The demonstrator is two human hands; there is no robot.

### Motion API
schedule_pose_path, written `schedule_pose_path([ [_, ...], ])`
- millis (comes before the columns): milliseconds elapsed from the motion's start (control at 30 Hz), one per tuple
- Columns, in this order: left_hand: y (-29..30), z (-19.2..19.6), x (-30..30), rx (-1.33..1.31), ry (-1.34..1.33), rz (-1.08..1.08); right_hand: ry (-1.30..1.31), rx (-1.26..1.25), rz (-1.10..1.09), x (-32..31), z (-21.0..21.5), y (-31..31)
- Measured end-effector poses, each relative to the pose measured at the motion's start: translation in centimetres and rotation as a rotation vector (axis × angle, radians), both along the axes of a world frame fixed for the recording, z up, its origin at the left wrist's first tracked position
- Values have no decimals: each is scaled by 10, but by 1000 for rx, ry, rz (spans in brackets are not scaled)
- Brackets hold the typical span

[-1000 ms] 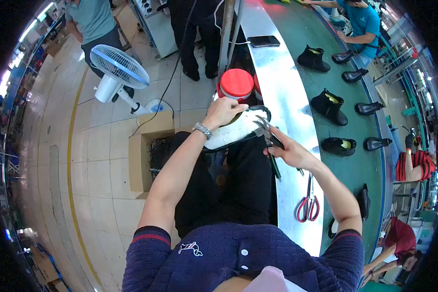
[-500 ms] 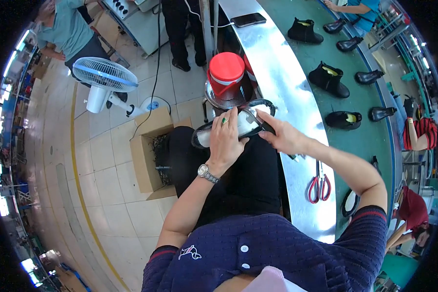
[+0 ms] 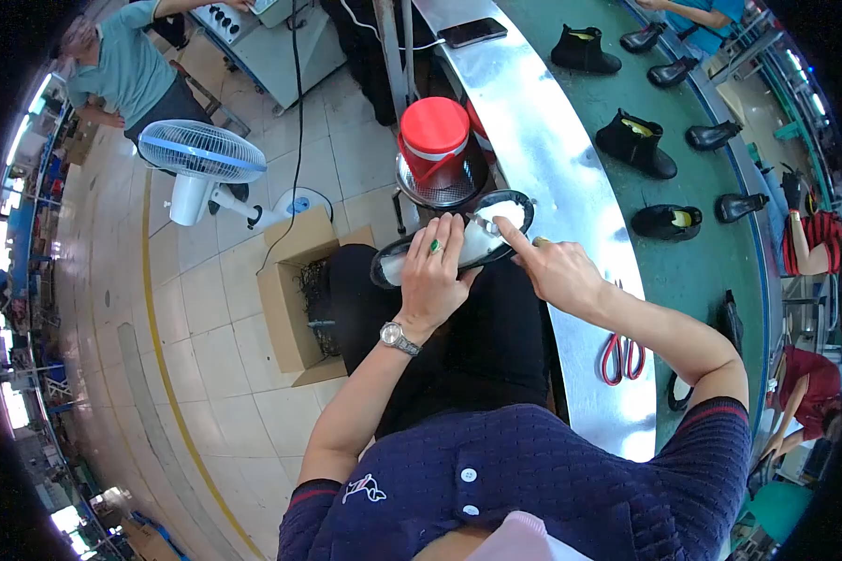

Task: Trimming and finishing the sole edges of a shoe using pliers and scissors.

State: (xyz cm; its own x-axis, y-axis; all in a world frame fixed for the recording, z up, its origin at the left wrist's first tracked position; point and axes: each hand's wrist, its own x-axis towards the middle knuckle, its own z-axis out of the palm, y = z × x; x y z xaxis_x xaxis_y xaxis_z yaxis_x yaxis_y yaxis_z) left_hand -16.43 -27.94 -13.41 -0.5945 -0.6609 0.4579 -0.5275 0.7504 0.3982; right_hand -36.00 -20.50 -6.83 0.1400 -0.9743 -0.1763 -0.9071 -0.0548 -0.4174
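Note:
Above my lap lies a black-rimmed shoe sole [image 3: 391, 268] with a white inner face turned up. My left hand [image 3: 432, 283] is wrapped across its middle, gripping it, with a green-stoned ring on one finger and a watch at the wrist. At the sole's right-hand end, my right hand [image 3: 563, 274] reaches in from the bench side. Its index finger is stretched out onto the white face, while the other fingers are curled. A small greyish, shiny piece shows by that fingertip; whatever the curled fingers hold is hidden.
On the metal bench [image 3: 580, 215] lie red-handled scissors [image 3: 622, 359] and a phone [image 3: 473, 33]. The green conveyor [image 3: 571, 103] carries several black boots [image 3: 634, 145]. Left are an open carton [image 3: 285, 323], a fan [image 3: 201, 154] and a red-lidded bucket [image 3: 435, 126]. Other people are around.
My right hand has shifted its grip: the index finger now points along the white face, and the dark handle seen under it before is out of sight. My left hand stays in place.

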Motion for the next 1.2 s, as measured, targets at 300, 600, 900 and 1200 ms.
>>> schedule_pose_path([
  [300, -6, -18, 4, -182, -110, -39, -175, 20, -63, 0, 60, -41],
  [600, -8, -11, 2, -188, -114, 10, -82, 130, -68, 6, 39, -54],
  [900, -4, -12, 1, -176, -120, 34, -63, 52, -152, 0, 23, -48],
  [1200, -7, -13, 1, -140, -96, 41, -54, 90, -135, 10, 28, -56],
])
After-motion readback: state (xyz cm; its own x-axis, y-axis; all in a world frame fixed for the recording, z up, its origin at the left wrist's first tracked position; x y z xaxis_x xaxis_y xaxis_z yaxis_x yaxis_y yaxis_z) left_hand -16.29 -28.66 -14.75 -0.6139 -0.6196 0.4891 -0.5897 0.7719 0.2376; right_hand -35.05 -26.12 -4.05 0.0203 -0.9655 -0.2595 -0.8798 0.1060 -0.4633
